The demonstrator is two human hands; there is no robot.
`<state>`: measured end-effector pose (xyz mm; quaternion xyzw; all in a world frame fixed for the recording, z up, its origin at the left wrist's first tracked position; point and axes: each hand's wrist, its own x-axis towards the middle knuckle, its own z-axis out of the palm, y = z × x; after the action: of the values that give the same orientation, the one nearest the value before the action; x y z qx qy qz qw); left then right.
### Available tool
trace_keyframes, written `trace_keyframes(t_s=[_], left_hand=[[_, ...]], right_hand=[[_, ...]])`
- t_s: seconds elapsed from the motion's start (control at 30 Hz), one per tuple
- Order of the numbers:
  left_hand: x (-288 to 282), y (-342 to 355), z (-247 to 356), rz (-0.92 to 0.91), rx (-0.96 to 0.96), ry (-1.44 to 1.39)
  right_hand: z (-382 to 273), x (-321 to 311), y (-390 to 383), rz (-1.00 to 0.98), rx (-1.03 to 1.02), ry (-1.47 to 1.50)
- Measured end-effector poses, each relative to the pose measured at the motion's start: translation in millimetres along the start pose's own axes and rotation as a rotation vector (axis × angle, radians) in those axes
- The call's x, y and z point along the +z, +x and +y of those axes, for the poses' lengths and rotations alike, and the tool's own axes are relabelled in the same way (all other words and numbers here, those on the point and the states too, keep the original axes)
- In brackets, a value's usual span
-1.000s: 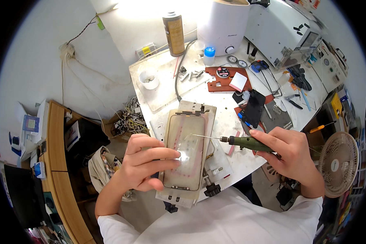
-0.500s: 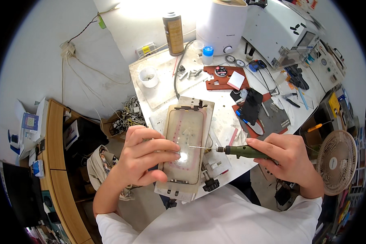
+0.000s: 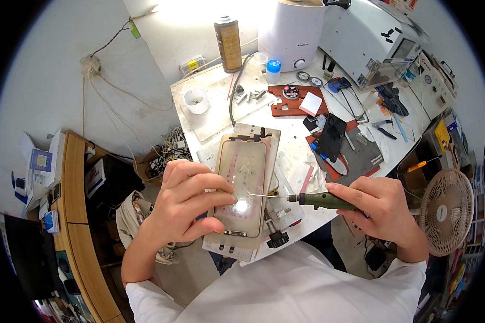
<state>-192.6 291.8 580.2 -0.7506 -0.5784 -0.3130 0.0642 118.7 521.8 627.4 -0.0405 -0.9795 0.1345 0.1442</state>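
- My right hand grips a green rotary tool; my left hand grips nothing, fingers loosely bent and parted over the panel's left side. Whether those fingertips press the glass, I can't tell.
- The phone screen panel lies on a pale plate at the worktable's near edge, in front of me.
- I judge the work partway: the panel is laid out and the tool's thin bit is over it, but pale smears mark its middle, so surface work seems left.
- The panel's long axis runs away from me, its far end, with the dark strip, leaning slightly right.
- My tool lies nearly crosswise, bit pointing left.
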Motion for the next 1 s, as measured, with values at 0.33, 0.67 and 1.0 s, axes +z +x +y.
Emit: trace_keyframes(t_s=[0.33, 0.67, 1.0], left_hand=[[-2, 7, 6, -0.035, -0.01, 0.072], [-7, 13, 12, -0.055, -0.002, 0.1], [-11, 25, 19, -0.094, 0.011, 0.13]], right_hand=[[-1, -4, -7, -0.05, -0.009, 0.016], [0, -3, -12, -0.005, -0.048, 0.047], [4, -8, -21, 0.04, 0.034, 0.137]])
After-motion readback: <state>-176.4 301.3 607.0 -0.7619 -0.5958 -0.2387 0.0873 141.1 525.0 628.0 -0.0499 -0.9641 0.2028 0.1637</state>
